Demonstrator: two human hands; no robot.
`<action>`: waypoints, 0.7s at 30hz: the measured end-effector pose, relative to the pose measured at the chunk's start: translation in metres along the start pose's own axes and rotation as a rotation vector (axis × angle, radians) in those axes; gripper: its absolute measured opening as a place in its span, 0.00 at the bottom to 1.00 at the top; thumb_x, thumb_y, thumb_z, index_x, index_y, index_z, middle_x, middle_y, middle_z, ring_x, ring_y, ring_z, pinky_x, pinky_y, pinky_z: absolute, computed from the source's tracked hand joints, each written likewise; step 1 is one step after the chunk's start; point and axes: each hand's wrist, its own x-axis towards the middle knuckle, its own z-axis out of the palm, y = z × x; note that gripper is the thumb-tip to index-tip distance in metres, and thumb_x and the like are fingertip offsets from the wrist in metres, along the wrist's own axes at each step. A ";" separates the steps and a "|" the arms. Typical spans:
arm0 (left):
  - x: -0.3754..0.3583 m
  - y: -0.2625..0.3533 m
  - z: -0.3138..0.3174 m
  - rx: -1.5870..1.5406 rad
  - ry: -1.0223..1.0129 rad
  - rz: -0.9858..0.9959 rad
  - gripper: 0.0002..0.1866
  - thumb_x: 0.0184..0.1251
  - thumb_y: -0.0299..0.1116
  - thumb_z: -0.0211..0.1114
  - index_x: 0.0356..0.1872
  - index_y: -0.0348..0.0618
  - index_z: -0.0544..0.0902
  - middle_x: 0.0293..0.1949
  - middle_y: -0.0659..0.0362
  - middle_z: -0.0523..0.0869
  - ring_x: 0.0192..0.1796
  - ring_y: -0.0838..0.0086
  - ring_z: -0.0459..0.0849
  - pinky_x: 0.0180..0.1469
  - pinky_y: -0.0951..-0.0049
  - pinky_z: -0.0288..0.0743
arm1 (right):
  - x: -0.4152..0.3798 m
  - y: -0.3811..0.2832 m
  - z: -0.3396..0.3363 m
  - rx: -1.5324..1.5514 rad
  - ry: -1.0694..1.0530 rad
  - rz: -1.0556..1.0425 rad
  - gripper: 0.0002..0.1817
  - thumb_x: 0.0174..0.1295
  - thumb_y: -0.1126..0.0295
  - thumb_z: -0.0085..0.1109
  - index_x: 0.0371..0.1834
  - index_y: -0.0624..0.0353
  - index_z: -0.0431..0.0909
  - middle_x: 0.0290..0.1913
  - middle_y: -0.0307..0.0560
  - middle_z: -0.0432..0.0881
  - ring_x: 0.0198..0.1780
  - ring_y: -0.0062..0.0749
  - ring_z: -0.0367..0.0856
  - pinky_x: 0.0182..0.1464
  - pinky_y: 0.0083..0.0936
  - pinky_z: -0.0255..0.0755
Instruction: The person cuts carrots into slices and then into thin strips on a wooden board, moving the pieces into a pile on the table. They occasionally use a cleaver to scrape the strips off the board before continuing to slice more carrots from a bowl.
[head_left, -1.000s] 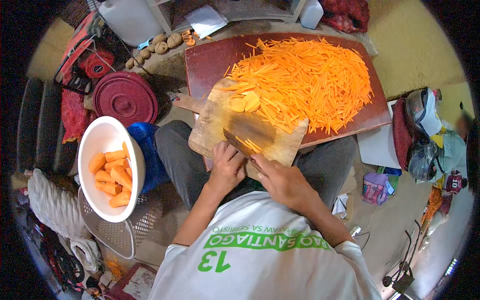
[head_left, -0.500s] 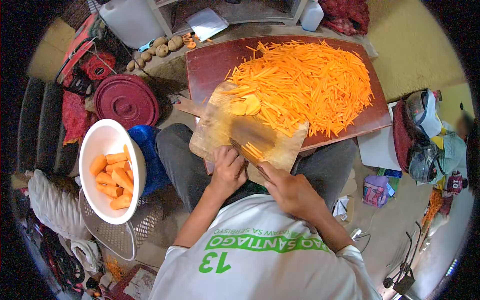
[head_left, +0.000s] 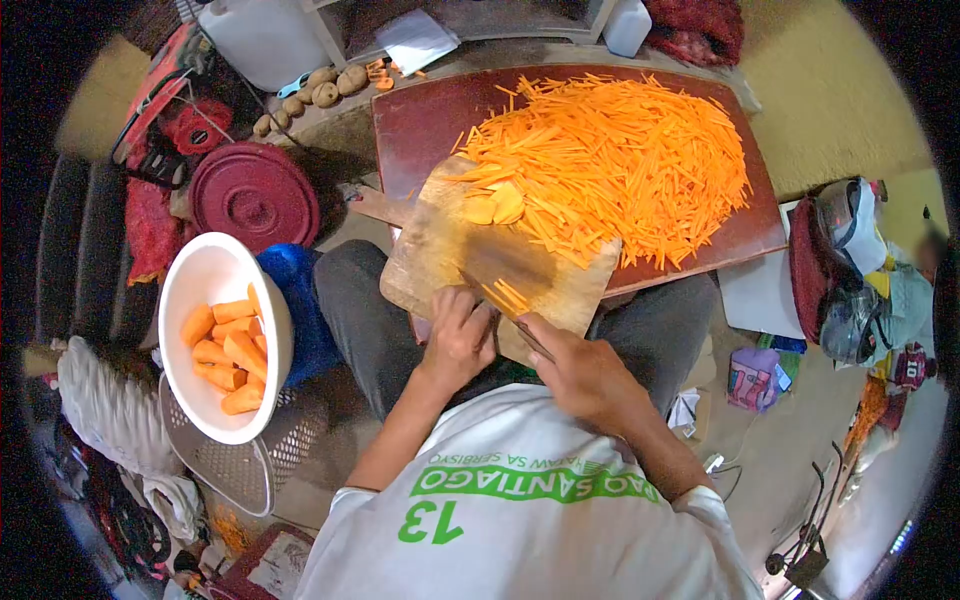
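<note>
My right hand (head_left: 590, 375) grips a kitchen knife (head_left: 505, 307) by its handle, the blade slanting up and left over a worn wooden cutting board (head_left: 425, 255). Close against the blade, my left hand (head_left: 460, 332) is curled with its fingers pressed down on the board. A bit of orange carrot shows at its fingertips; the rest is hidden. Several freshly cut carrot sticks (head_left: 510, 296) lie just right of the blade. Higher on the board rest carrot slices (head_left: 495, 205), beside a large heap of carrot strips (head_left: 620, 165).
The heap spreads over a red-brown table (head_left: 420, 120). On the left, a white bowl (head_left: 277, 400) holds several peeled carrots (head_left: 240, 350), above a grey mesh basket (head_left: 215, 475). A dark red lid (head_left: 255, 195) and potatoes (head_left: 325, 92) are farther back; bags (head_left: 850, 320) stand at right.
The knife and both hands have shifted only slightly, the right hand a little lower along the board. The whole view has tilted a touch; bowl and heap look the same.
</note>
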 end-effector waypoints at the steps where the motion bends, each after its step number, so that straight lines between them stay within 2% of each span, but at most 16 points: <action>1: 0.000 0.000 0.001 -0.005 0.000 -0.005 0.18 0.48 0.18 0.76 0.43 0.35 0.85 0.41 0.49 0.80 0.47 0.49 0.80 0.53 0.49 0.73 | 0.003 0.002 0.003 -0.002 0.029 -0.029 0.29 0.80 0.66 0.56 0.81 0.57 0.65 0.58 0.69 0.86 0.57 0.66 0.87 0.56 0.56 0.82; 4: 0.002 0.001 0.000 -0.011 -0.002 -0.005 0.18 0.48 0.18 0.76 0.43 0.35 0.86 0.41 0.49 0.80 0.47 0.48 0.81 0.54 0.50 0.73 | 0.012 0.008 0.011 0.065 0.105 -0.150 0.28 0.80 0.66 0.56 0.80 0.59 0.67 0.60 0.69 0.86 0.59 0.66 0.87 0.58 0.56 0.81; 6: 0.002 0.000 -0.001 -0.001 0.001 0.006 0.18 0.48 0.18 0.76 0.44 0.35 0.86 0.41 0.49 0.80 0.48 0.48 0.81 0.54 0.50 0.73 | 0.010 0.006 0.007 0.046 0.080 -0.117 0.27 0.80 0.66 0.56 0.79 0.60 0.68 0.61 0.68 0.86 0.60 0.66 0.86 0.59 0.56 0.80; 9: -0.002 -0.002 -0.005 0.030 -0.054 -0.005 0.19 0.50 0.21 0.74 0.46 0.34 0.87 0.47 0.43 0.85 0.51 0.43 0.83 0.53 0.48 0.80 | 0.000 -0.009 -0.008 0.068 0.027 -0.023 0.27 0.80 0.66 0.56 0.79 0.60 0.68 0.62 0.68 0.86 0.62 0.66 0.86 0.59 0.54 0.81; 13: 0.001 0.002 -0.007 0.048 -0.012 0.024 0.19 0.50 0.23 0.76 0.46 0.35 0.87 0.47 0.44 0.85 0.50 0.45 0.83 0.51 0.49 0.79 | -0.003 0.001 0.000 0.044 0.017 -0.010 0.28 0.80 0.66 0.57 0.81 0.61 0.67 0.63 0.69 0.86 0.61 0.66 0.86 0.59 0.53 0.81; 18: 0.001 0.000 -0.003 0.055 0.002 0.015 0.19 0.49 0.23 0.77 0.46 0.35 0.87 0.46 0.46 0.86 0.49 0.46 0.84 0.51 0.50 0.79 | 0.007 0.007 0.005 0.069 0.131 -0.169 0.28 0.80 0.66 0.58 0.80 0.60 0.68 0.60 0.69 0.87 0.60 0.66 0.87 0.57 0.53 0.82; 21: 0.004 0.006 -0.006 0.044 -0.007 0.010 0.19 0.48 0.17 0.77 0.45 0.34 0.86 0.45 0.48 0.84 0.50 0.48 0.83 0.56 0.49 0.76 | 0.007 0.012 0.012 0.047 0.156 -0.199 0.27 0.79 0.66 0.58 0.79 0.60 0.69 0.58 0.69 0.88 0.58 0.67 0.88 0.55 0.55 0.82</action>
